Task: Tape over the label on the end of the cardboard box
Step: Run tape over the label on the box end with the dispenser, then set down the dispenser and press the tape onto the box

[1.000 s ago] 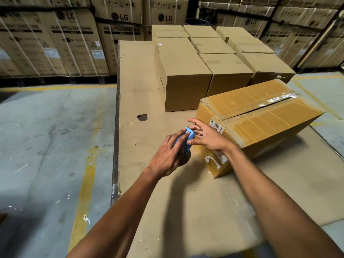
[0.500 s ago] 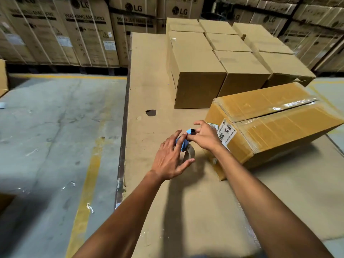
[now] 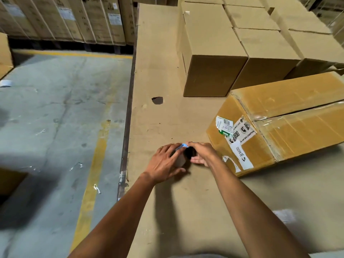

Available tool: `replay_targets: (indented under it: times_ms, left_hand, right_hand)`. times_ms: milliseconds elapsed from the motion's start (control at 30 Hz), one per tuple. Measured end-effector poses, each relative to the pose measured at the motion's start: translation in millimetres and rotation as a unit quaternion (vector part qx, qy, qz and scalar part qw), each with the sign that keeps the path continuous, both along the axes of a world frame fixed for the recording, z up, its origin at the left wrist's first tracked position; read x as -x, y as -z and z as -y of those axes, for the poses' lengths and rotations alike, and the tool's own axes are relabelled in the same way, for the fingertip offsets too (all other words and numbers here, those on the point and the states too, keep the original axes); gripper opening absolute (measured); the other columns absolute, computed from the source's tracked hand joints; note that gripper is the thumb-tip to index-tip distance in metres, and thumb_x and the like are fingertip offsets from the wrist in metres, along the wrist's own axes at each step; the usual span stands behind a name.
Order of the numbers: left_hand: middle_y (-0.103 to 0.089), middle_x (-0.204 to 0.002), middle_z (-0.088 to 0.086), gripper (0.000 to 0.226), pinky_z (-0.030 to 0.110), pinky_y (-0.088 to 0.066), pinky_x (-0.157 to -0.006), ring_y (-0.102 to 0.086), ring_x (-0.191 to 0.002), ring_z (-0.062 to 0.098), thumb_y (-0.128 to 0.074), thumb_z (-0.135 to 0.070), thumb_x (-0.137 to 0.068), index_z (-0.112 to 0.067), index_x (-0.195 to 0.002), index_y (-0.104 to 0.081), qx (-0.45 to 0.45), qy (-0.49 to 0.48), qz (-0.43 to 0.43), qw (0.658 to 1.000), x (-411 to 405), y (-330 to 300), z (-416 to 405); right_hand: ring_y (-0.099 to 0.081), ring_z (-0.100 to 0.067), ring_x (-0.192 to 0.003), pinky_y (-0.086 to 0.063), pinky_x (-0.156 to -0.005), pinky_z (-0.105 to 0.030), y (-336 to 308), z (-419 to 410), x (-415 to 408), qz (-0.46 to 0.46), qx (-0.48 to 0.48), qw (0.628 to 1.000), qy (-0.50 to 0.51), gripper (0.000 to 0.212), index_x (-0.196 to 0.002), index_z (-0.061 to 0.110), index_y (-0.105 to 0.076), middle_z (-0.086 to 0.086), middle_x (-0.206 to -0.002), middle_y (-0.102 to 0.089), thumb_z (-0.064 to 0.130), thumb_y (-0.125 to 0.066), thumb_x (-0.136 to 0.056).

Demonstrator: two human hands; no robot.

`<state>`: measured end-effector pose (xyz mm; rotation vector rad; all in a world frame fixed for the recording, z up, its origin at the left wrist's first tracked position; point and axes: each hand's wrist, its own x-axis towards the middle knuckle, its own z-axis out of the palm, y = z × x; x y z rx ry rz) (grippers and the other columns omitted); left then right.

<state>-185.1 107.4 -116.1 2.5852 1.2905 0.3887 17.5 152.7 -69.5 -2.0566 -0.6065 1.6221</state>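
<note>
Bare forearms, no sleeves, no gloves

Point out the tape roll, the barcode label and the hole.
tape roll (image 3: 189, 153), head view, dark core.
barcode label (image 3: 224, 124), head view, its middle.
hole (image 3: 157, 100), head view, dark centre.

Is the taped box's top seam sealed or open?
Sealed: clear tape runs along the top seam of the cardboard box, flaps lying flat and closed.
</note>
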Motion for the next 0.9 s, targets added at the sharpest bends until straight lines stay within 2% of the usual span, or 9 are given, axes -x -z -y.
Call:
replay_targets:
  times_ms: [167, 300, 367, 433, 567, 600, 733, 800, 900]
  left_hand:
    - [-0.049, -0.159, 0.009, 0.073, 0.048, -0.042, -0.117, -0.056, -0.135, 0.033, -0.046, -0.066, -0.105, -0.021, -0.161, -0.039, 0.035, 0.011, -0.002, 0.999, 12.8, 1.3, -22.5]
    - [-0.044, -0.16, 0.008, 0.071, 0.048, -0.043, -0.115, -0.058, -0.133, 0.033, -0.048, -0.064, -0.104, -0.025, -0.162, -0.035, 0.051, 0.017, 0.0, 0.999, 15.1, -3.4, -41.2]
    - [-0.042, -0.162, 0.008, 0.067, 0.049, -0.044, -0.114, -0.056, -0.134, 0.033, -0.047, -0.062, -0.105, -0.028, -0.161, -0.036, 0.044, 0.02, -0.002, 0.999, 14.3, -6.1, -47.5]
    - [-0.041, -0.163, 0.009, 0.064, 0.05, -0.042, -0.116, -0.054, -0.137, 0.033, -0.045, -0.06, -0.106, -0.028, -0.16, -0.038, 0.028, 0.023, -0.018, 0.999, 12.2, -8.5, -49.8]
    - [-0.045, -0.165, 0.01, 0.064, 0.053, -0.031, -0.124, -0.046, -0.148, 0.032, -0.045, -0.056, -0.105, -0.021, -0.159, -0.044, -0.014, 0.013, -0.043, 0.999, 8.8, -15.6, -47.2]
    - [-0.044, -0.165, 0.01, 0.064, 0.053, -0.029, -0.126, -0.043, -0.151, 0.031, -0.045, -0.055, -0.106, -0.02, -0.159, -0.044, -0.025, 0.007, -0.045, 0.999, 5.3, -20.0, -44.1]
    - [-0.043, -0.166, 0.009, 0.061, 0.049, -0.027, -0.127, -0.041, -0.152, 0.028, -0.042, -0.05, -0.11, -0.017, -0.162, -0.04, -0.047, -0.014, -0.013, 0.999, -22.9, -40.3, -30.2]
    - [-0.044, -0.166, 0.011, 0.059, 0.048, -0.031, -0.125, -0.043, -0.151, 0.029, -0.042, -0.044, -0.112, -0.013, -0.161, -0.04, -0.047, -0.015, 0.017, 0.999, -44.4, -50.7, -26.0]
    - [-0.049, -0.158, 0.019, 0.05, 0.051, -0.036, -0.12, -0.046, -0.147, 0.037, -0.04, -0.036, -0.112, -0.005, -0.15, -0.05, -0.051, 0.009, 0.058, 0.997, -82.6, -68.0, -18.8]
  right_hand:
    - [-0.075, -0.039, -0.08, -0.062, -0.058, -0.036, 22.8, -7.4, 6.7, -0.049, 0.043, 0.998, 0.022, 0.059, -0.13, 0.002, -0.061, -0.029, -0.1, -0.067, 0.038, -0.081, -0.087]
    - [-0.075, -0.037, -0.073, -0.062, -0.05, -0.035, 24.1, -16.0, 4.8, -0.024, 0.049, 0.998, -0.032, 0.063, -0.138, 0.003, -0.055, -0.037, -0.123, -0.066, 0.049, -0.067, -0.097]
    - [-0.075, -0.036, -0.072, -0.063, -0.05, -0.035, 20.2, -18.6, 1.4, 0.015, 0.052, 0.996, -0.069, 0.062, -0.135, -0.002, -0.055, -0.037, -0.107, -0.07, 0.05, -0.058, -0.102]
    - [-0.076, -0.036, -0.072, -0.063, -0.053, -0.035, 13.5, -16.0, -0.8, 0.059, 0.044, 0.993, -0.09, 0.057, -0.126, -0.005, -0.057, -0.033, -0.091, -0.071, 0.048, -0.052, -0.105]
    - [-0.077, -0.035, -0.068, -0.066, -0.073, -0.05, 7.4, -14.6, -5.3, 0.149, -0.012, 0.983, -0.104, 0.038, -0.084, 0.004, -0.059, -0.02, -0.077, -0.071, 0.037, -0.056, -0.102]
    - [-0.074, -0.033, -0.067, -0.066, -0.076, -0.05, 3.2, -13.8, -8.0, 0.18, -0.038, 0.975, -0.123, 0.033, -0.08, 0.008, -0.059, -0.018, -0.076, -0.071, 0.035, -0.055, -0.098]
    - [-0.07, -0.035, -0.104, -0.054, -0.082, -0.037, -41.3, -7.9, -14.1, 0.374, -0.164, 0.88, -0.243, 0.023, -0.108, 0.017, -0.068, -0.013, -0.108, -0.075, 0.03, -0.053, -0.097]
    - [-0.07, -0.034, -0.097, -0.051, -0.073, -0.035, -73.1, -1.6, -14.3, 0.405, -0.261, 0.84, -0.251, 0.016, -0.11, 0.018, -0.065, -0.013, -0.104, -0.075, 0.023, -0.053, -0.099]
    - [-0.07, -0.03, -0.081, -0.057, -0.066, -0.039, -116.2, 11.4, -18.2, 0.433, -0.417, 0.765, -0.231, 0.017, -0.115, 0.018, -0.062, -0.01, -0.098, -0.073, 0.016, -0.053, -0.101]
